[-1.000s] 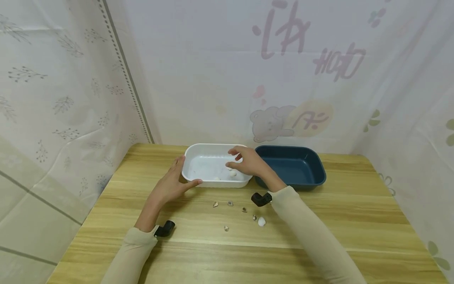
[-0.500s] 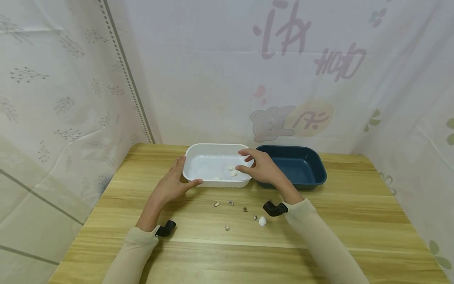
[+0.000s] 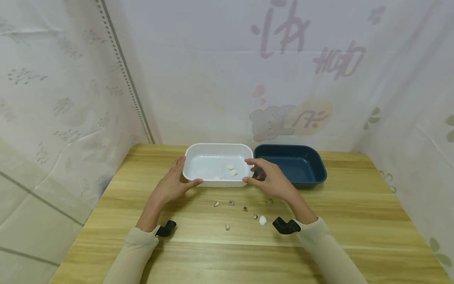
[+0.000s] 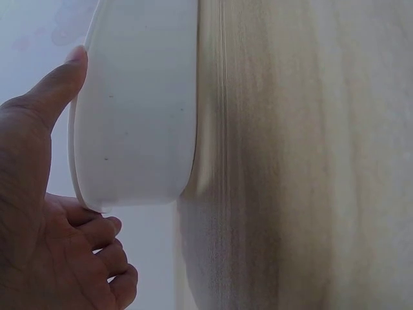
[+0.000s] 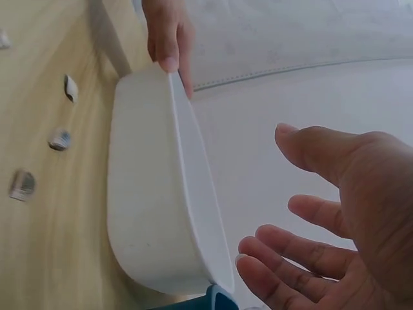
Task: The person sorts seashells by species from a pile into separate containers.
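A white plastic basin (image 3: 209, 184) stands on the table with a few pale seashells (image 3: 233, 172) lying inside. My left hand (image 3: 172, 182) holds its left end, thumb on the front rim and fingers around the corner; the left wrist view shows the thumb (image 4: 64, 81) on the rim and the fingertips bent below it. At the basin's right end, my right hand (image 3: 271, 178) spreads its thumb and fingers with nothing between them. In the right wrist view that hand (image 5: 335, 219) appears apart from the rim.
A dark blue basin (image 3: 320, 173) adjoins the white one on the right, partly behind my right hand. In front lie a white shell (image 3: 263, 220) and several small darker shells, such as a brownish shell (image 3: 245, 208). A printed curtain (image 3: 198, 79) hangs behind the wooden table (image 3: 198, 252).
My right hand has drawn back from over the white basin, moving right and nearer to its right end. Another small shell on the table has come into view. The left hand stays put.
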Tool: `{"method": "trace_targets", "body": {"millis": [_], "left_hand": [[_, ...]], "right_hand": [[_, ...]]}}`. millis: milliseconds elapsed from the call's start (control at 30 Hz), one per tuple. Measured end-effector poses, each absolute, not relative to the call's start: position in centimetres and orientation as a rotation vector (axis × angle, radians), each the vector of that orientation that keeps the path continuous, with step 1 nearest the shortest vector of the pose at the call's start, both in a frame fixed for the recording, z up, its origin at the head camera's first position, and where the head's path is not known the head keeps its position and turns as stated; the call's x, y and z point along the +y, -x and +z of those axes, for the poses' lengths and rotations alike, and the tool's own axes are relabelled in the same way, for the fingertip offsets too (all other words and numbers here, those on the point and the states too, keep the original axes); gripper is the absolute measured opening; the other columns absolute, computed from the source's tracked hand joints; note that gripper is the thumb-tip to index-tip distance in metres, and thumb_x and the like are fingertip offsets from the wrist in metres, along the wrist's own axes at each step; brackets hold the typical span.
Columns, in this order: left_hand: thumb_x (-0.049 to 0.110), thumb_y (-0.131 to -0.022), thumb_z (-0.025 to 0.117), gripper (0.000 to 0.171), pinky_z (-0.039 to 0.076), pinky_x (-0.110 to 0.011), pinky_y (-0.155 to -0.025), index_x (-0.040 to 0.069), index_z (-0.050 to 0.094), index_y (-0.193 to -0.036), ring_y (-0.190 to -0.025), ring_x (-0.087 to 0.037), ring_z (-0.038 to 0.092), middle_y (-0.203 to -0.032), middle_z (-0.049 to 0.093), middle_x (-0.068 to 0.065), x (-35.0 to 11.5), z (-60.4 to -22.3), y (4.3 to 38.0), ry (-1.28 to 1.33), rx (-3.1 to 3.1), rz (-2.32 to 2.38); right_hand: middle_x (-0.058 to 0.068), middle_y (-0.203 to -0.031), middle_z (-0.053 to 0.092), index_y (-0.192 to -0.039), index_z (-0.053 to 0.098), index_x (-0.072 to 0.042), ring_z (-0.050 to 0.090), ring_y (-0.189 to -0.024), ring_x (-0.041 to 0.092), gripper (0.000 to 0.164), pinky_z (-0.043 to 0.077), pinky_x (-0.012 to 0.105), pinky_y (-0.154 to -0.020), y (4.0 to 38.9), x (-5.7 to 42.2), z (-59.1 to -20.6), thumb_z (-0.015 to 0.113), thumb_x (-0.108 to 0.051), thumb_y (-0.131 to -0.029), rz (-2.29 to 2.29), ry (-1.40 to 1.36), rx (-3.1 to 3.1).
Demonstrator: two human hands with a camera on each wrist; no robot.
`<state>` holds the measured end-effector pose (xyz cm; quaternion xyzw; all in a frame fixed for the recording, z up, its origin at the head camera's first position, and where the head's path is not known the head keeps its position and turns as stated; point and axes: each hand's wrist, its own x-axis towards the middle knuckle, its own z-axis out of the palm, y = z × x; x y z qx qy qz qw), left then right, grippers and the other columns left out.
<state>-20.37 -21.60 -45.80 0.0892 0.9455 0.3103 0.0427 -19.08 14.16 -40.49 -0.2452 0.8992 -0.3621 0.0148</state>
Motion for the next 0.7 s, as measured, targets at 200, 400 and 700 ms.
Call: {"method": "trace_targets", "body": {"millis": [200, 400, 700], "left_hand": [[0.083, -0.082, 0.06, 0.125, 0.029, -0.074, -0.115, 0.022, -0.009, -0.166, -0.157, -0.047, 0.014, -0.173, 0.002, -0.02, -21.5, -45.7, 20.4, -0.261, 2.881, 0.943], [0.08, -0.084, 0.061, 0.123, 0.029, -0.073, -0.115, 0.02, -0.007, -0.166, -0.157, -0.047, 0.015, -0.173, 0.004, -0.021, -22.0, -45.6, 20.3, -0.269, 2.896, 0.953], [0.081, -0.083, 0.06, 0.124, 0.026, -0.073, -0.117, 0.02, -0.009, -0.166, -0.159, -0.042, 0.008, -0.173, 0.003, -0.019, -21.7, -45.8, 20.7, -0.285, 2.872, 0.943]], "right_hand": [[0.003, -0.132, 0.066, -0.146, 0.057, -0.016, 0.067, -0.109, 0.028, 0.06, 0.059, 0.039, -0.083, 17.2, 14.9, -41.2, 0.079, -0.034, -0.092, -1.211, 0.783, 2.762], [0.007, -0.135, 0.065, -0.144, 0.058, -0.013, 0.067, -0.114, 0.023, 0.06, 0.059, 0.035, -0.086, 16.0, 15.4, -42.5, 0.079, -0.034, -0.092, -1.217, 0.799, 2.75], [0.005, -0.123, 0.069, -0.137, 0.063, -0.012, 0.069, -0.104, 0.021, 0.054, 0.059, 0.033, -0.082, 13.8, 16.9, -45.4, 0.081, -0.032, -0.09, -1.208, 0.702, 2.764]]}}
